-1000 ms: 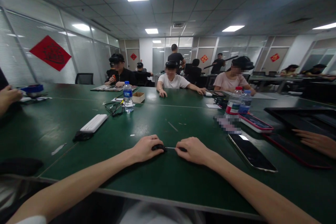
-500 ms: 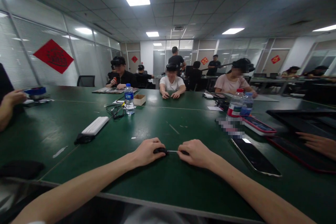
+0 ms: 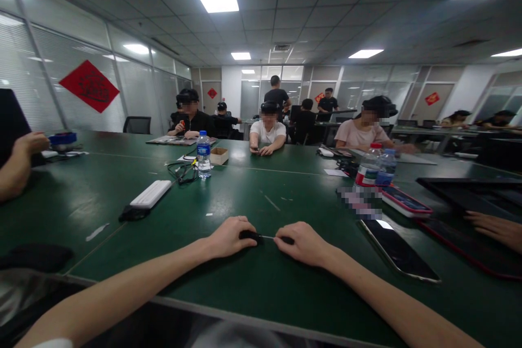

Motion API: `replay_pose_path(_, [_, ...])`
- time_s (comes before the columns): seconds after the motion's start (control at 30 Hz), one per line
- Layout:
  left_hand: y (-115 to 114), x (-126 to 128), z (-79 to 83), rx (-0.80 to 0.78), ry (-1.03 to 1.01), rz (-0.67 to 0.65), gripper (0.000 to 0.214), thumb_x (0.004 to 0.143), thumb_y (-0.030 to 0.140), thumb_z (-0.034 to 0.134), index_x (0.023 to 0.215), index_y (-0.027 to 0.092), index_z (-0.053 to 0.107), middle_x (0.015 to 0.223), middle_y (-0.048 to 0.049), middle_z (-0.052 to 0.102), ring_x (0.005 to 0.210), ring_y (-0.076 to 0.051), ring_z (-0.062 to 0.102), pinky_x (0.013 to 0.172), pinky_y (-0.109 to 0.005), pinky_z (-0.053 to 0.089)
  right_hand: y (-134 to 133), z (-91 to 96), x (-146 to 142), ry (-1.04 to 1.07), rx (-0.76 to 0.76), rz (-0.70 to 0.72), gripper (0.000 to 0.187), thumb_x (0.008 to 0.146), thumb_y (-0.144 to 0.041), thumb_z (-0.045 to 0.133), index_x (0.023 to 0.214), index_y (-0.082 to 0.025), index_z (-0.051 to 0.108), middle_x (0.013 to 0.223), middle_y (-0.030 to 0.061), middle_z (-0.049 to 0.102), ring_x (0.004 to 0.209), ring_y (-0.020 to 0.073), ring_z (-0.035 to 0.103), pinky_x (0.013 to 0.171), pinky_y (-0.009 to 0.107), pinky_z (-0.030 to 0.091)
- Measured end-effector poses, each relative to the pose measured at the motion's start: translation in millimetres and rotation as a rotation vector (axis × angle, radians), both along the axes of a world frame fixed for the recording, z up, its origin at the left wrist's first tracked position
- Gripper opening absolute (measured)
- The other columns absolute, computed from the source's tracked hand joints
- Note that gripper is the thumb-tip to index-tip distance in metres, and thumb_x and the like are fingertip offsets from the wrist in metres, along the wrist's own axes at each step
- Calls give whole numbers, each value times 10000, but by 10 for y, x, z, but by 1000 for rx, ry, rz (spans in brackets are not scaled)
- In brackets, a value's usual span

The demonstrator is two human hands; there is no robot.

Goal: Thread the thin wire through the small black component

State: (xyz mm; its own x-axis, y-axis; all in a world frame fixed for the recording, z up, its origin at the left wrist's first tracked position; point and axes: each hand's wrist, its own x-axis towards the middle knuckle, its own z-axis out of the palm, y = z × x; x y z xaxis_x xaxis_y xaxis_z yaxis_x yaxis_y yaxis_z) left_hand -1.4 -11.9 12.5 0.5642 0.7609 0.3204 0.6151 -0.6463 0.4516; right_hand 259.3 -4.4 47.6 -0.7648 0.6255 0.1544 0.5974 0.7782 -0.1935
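Observation:
On the green table, my left hand is closed around a small black piece. A thin, pale rod runs from this piece across to my right hand. The fingers of my right hand are closed at the rod's other end, with a dark end piece partly showing under them. Both hands rest low over the tabletop, a short gap apart. My fingers hide much of both dark pieces, so their exact kind is unclear.
A black phone lies right of my right hand, near a pink-edged phone and two bottles. Left are a white power strip, a water bottle and cables. Another person's hand is far right.
The whole view has shifted slightly, with the scene a little further right. My hands keep their hold, and the rod between them looks slightly more tilted and shorter.

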Motion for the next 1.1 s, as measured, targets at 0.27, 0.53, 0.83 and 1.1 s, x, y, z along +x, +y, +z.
replay_pose_path(0.27, [-37,20,8,6,-30,-11,193,879,310,688,1027,188,708,975,-46,692,902,-185,627,813,-282,460,12,-25,5,6,23,-14,317,962,-349,472,918,-177,734,821,39,721,715,156,637,702,256,449])
replay_pose_path(0.53, [-37,39,-2,19,-9,-6,207,864,256,689,1060,203,651,971,-37,675,914,-195,620,805,-296,460,26,-52,9,13,24,5,333,982,-354,450,931,-177,728,811,37,714,699,150,626,704,255,451])
replay_pose_path(0.83, [-22,34,-49,32,10,-36,192,885,213,637,1069,214,581,1001,-36,625,952,-202,590,844,-320,452,19,-53,12,27,26,18,325,976,-341,454,933,-169,727,827,42,718,711,150,630,703,249,456])
replay_pose_path(1.1, [-67,75,4,-5,41,-133,196,903,199,584,1093,207,537,1069,-56,586,967,-206,557,852,-326,448,-60,-24,-75,36,37,66,319,977,-334,459,914,-171,726,805,41,702,689,140,618,664,228,437])
